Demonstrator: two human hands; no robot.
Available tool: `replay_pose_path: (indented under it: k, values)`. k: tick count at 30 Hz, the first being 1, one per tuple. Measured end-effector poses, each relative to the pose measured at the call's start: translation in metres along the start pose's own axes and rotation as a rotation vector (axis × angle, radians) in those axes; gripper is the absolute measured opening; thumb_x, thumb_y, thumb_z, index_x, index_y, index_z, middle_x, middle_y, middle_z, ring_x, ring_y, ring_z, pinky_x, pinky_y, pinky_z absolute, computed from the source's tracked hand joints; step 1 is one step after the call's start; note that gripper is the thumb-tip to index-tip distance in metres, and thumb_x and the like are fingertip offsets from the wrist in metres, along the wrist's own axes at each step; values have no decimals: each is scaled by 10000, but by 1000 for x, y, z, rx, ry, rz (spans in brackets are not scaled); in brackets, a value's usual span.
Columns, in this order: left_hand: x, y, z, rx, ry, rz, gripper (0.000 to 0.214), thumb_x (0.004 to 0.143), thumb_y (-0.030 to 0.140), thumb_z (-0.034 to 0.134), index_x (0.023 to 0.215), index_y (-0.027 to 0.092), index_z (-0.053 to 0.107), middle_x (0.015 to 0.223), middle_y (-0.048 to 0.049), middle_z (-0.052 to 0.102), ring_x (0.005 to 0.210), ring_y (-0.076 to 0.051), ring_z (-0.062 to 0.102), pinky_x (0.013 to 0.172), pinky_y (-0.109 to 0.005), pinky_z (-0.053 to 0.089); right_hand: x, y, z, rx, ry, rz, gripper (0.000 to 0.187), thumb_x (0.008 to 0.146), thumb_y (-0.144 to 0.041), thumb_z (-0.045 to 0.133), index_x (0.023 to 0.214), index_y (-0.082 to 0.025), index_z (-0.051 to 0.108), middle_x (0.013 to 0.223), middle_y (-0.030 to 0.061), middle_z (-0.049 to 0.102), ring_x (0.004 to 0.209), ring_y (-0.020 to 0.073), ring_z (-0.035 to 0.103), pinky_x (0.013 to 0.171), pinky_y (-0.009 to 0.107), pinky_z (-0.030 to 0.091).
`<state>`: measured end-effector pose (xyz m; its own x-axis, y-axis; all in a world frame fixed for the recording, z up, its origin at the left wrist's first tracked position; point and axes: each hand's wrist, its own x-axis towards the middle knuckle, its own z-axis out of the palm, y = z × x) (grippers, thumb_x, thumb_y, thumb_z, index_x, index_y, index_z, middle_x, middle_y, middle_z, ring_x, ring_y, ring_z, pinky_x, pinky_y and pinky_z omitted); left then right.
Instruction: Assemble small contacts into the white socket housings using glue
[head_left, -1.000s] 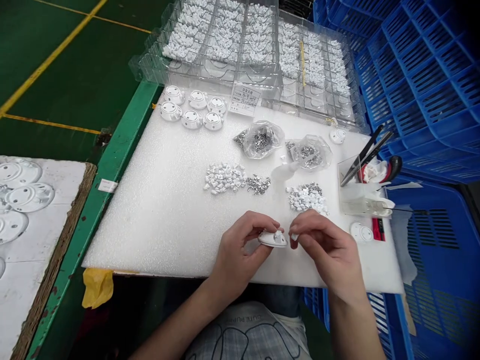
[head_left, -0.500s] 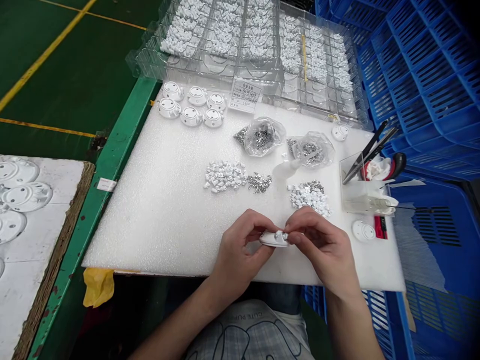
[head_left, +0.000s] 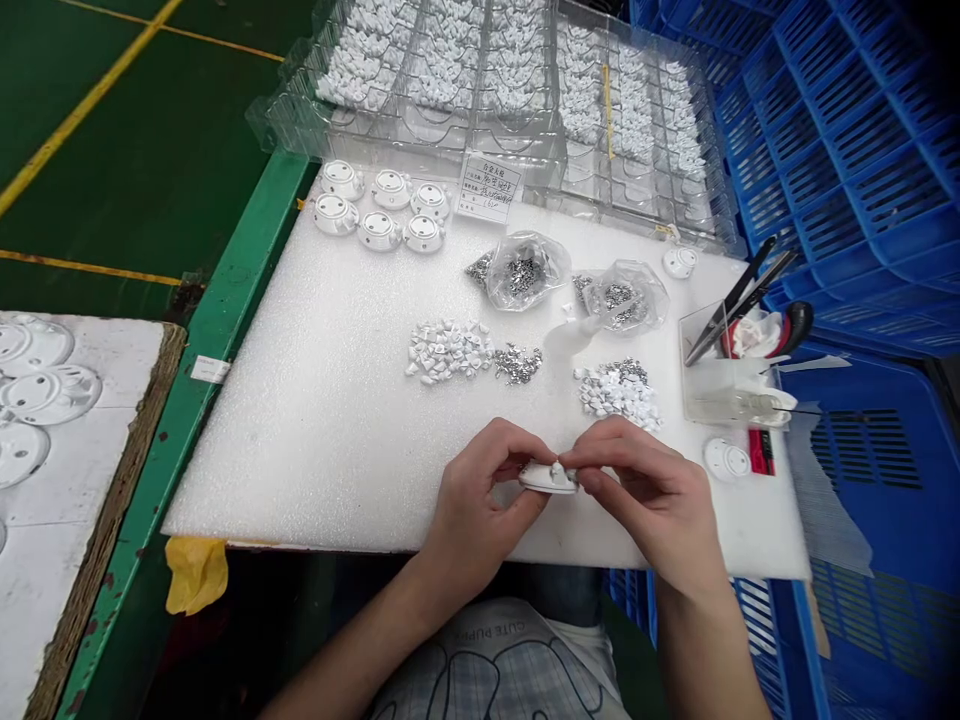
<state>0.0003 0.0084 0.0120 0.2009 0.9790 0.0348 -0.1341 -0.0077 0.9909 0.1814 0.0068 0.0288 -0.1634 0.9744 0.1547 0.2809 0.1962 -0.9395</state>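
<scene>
My left hand [head_left: 487, 495] grips a round white plastic part [head_left: 547, 479] by its left side, thumb below and fingers above, over the front of the foam-topped table. My right hand [head_left: 645, 490] is closed at the part's right end, its fingertips pressed on a small raised piece there; whether a loose piece is pinched between them is hidden. Just beyond the hands lie a pile of small white pieces [head_left: 619, 395] and, further left, another white pile [head_left: 448, 350] beside a heap of tiny metal pieces [head_left: 517, 364].
Several finished-looking white discs [head_left: 379, 230] stand at the back left. Two clear bags [head_left: 529, 272] of metal bits, a translucent bottle [head_left: 570, 338] and a clear tool holder [head_left: 720, 390] sit further right. Compartment trays [head_left: 450, 140] line the back; blue crates [head_left: 847, 150] flank the right.
My right fingertips have shifted slightly left, with the index finger now over the top of the raised piece. My left hand keeps its hold on the white part.
</scene>
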Motion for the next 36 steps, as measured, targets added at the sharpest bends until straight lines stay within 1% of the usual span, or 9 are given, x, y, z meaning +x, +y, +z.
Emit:
replay_pose_path:
  k: [5, 9, 16, 23, 26, 29, 32, 34, 36]
  values:
    - [0, 0, 0, 36, 3, 3, 105, 878, 95, 684, 923, 189, 681, 904, -18, 650, 830, -130, 649, 760, -210, 571, 2, 2, 5, 100, 69, 96, 23, 858, -237, 786, 866, -259, 782, 769, 8, 687, 695, 131, 611, 603, 244, 507]
    - [0, 0, 0, 51, -4, -6, 92, 877, 116, 698, 918, 197, 684, 899, -18, 654, 837, -138, 657, 769, -224, 578, 2, 5, 14, 227, 134, 143, 82, 800, -219, 822, 797, -247, 745, 722, -10, 660, 637, 117, 580, 554, 222, 486]
    - [0, 0, 0, 19, 16, -23, 64, 887, 147, 708, 916, 199, 684, 901, -20, 656, 844, -145, 673, 772, -231, 581, -3, 8, 16, 213, 171, 103, 23, 827, -236, 803, 822, -254, 790, 722, 18, 679, 674, 148, 604, 563, 257, 491]
    - [0, 0, -1, -21, 3, -20, 91, 881, 136, 706, 942, 203, 694, 892, -11, 638, 821, -129, 653, 757, -209, 565, -3, 10, 16, 214, 113, 85, 15, 872, -259, 774, 881, -270, 780, 783, 12, 671, 698, 131, 588, 584, 242, 474]
    - [0, 0, -3, 19, -24, 0, 182, 906, 126, 681, 1049, 231, 719, 929, -16, 633, 861, -135, 646, 777, -217, 551, -1, 11, 19, 271, 128, 126, 87, 859, -308, 791, 880, -251, 729, 791, 7, 651, 679, 125, 569, 581, 236, 469]
    - [0, 2, -4, 116, -47, 37, 220, 909, 113, 659, 1050, 251, 756, 866, -17, 596, 782, -142, 592, 689, -230, 504, 0, 11, 21, 289, 153, 151, 175, 851, -344, 795, 837, -234, 659, 771, -4, 612, 657, 120, 547, 569, 232, 472]
    - [1, 4, -5, 149, -51, 35, 212, 903, 116, 647, 1008, 250, 773, 825, -18, 564, 727, -150, 551, 645, -251, 469, -3, 9, 19, 243, 131, 98, 164, 859, -313, 788, 861, -238, 642, 773, -6, 608, 665, 124, 557, 570, 237, 482]
    - [2, 4, -5, 134, -49, 32, 211, 905, 119, 646, 1010, 252, 772, 834, -22, 569, 743, -158, 555, 653, -260, 464, -7, 9, 17, 159, 109, 20, 152, 852, -255, 792, 929, -249, 661, 808, 4, 644, 677, 133, 573, 585, 260, 503]
    - [2, 4, -5, 121, -51, 35, 208, 912, 117, 650, 1013, 256, 769, 849, -22, 578, 755, -157, 556, 658, -259, 458, -11, 8, 15, 34, 112, -77, 205, 844, -175, 786, 997, -261, 681, 844, 15, 683, 698, 147, 598, 607, 289, 525]
